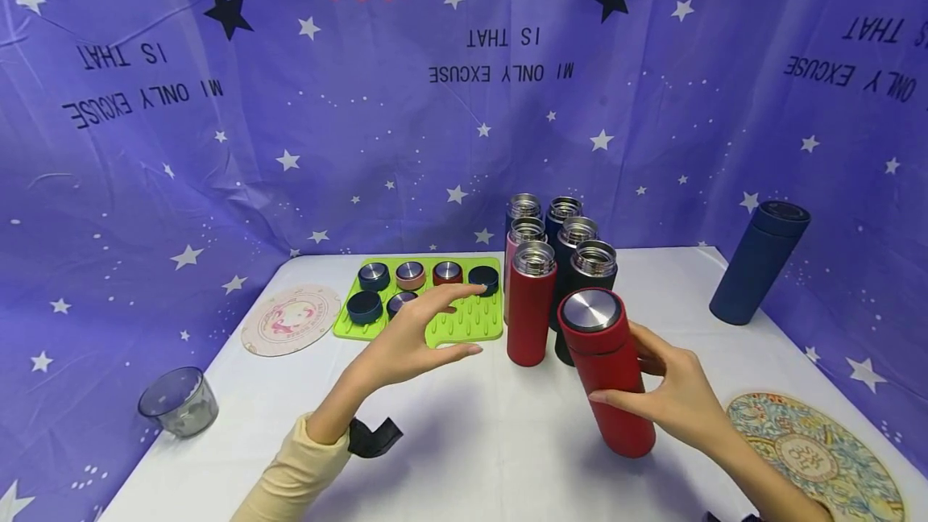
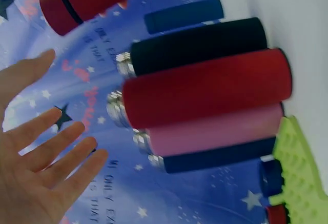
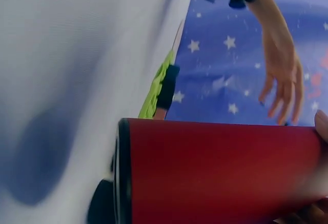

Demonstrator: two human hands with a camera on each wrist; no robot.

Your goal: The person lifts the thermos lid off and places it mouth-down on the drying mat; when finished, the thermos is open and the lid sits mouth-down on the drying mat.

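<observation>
My right hand [image 1: 677, 393] grips a red thermos bottle [image 1: 612, 389] with its silver-topped lid on. The bottle leans a little, and the right wrist view shows its base [image 3: 123, 172] above the white cloth. My left hand [image 1: 409, 341] is raised with thumb and fingers spread, holding nothing, in front of the green drying mat [image 1: 464, 333]. Between the hands stand several lidless bottles with bare steel necks: a red one [image 1: 530, 312] in front, a pink one [image 2: 215, 131], a black one [image 2: 200, 44] and dark blue ones behind. Several lids, including a red-rimmed one [image 1: 447, 272], lie on the mat.
A lidded dark blue bottle [image 1: 757, 264] stands at the back right. A patterned round mat [image 1: 812, 453] lies at the right front, a pink round mat [image 1: 292, 321] at the left. A glass cup [image 1: 181, 403] sits by the left table edge. Purple starry cloth [image 1: 362, 143] surrounds the table.
</observation>
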